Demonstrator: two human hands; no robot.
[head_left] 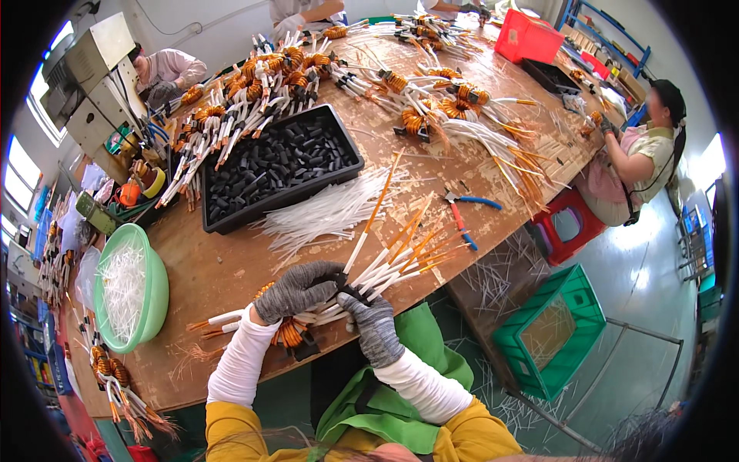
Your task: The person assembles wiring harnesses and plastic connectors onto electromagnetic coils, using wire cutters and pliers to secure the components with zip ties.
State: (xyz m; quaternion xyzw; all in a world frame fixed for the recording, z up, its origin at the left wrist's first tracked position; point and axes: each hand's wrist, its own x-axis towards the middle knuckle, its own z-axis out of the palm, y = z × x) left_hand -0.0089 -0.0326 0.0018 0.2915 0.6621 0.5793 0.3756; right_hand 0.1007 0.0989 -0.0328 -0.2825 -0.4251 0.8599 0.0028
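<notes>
In grey gloves, my hands work at the table's near edge on a copper-wound ring coil (pixel 291 333) with white-sleeved leads. My left hand (pixel 299 292) is closed around the bundle of white-sleeved wires (pixel 377 276), which fans out to the upper right with bare orange ends. One wire (pixel 369 219) stands up apart from the others. Against the same bundle, lower down, my right hand (pixel 372 329) has its fingers closed. Something black shows between the fingertips, too small to make out fully. The coil lies partly hidden under my left hand and wrist.
A black tray (pixel 281 197) of short black tubes stands beyond, beside loose white cable ties (pixel 331 212). Red-and-blue pliers (pixel 462 219) lie to the right. A green basin (pixel 158 289) sits left; coil piles (pixel 262 77) lie behind. A green crate (pixel 593 308) and a seated co-worker (pixel 643 158) are right.
</notes>
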